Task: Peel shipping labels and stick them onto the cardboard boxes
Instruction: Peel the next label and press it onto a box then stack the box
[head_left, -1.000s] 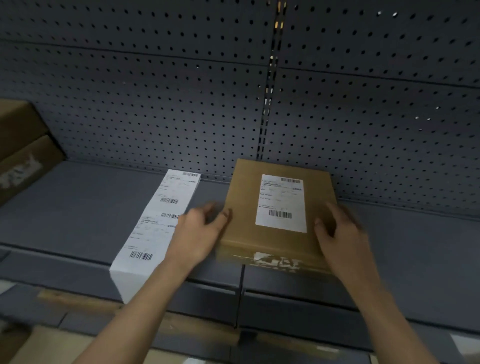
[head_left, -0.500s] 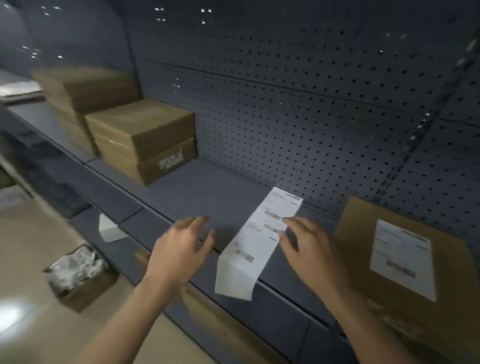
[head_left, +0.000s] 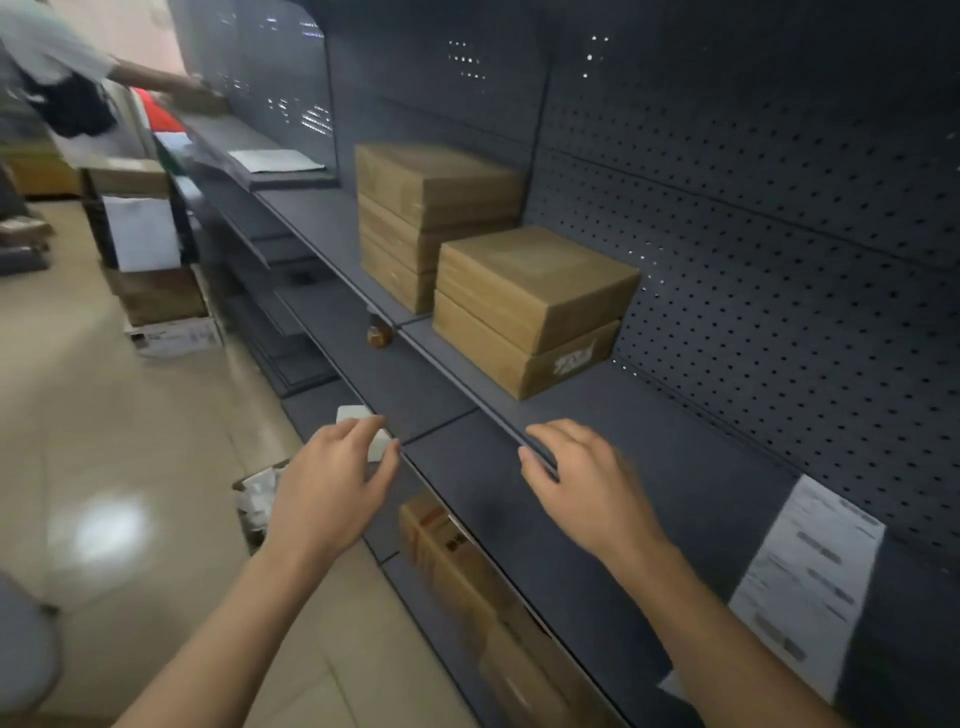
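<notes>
Presently, item one: my left hand (head_left: 332, 488), fingers loosely spread, holding nothing, just off the shelf (head_left: 691, 467) edge. Item two: my right hand (head_left: 582, 483), fingers relaxed, empty, over the shelf. Label strip (head_left: 810, 577): flat on the shelf, near right. Cardboard boxes (head_left: 530, 306): two stacks, farther along, well apart from both hands.
</notes>
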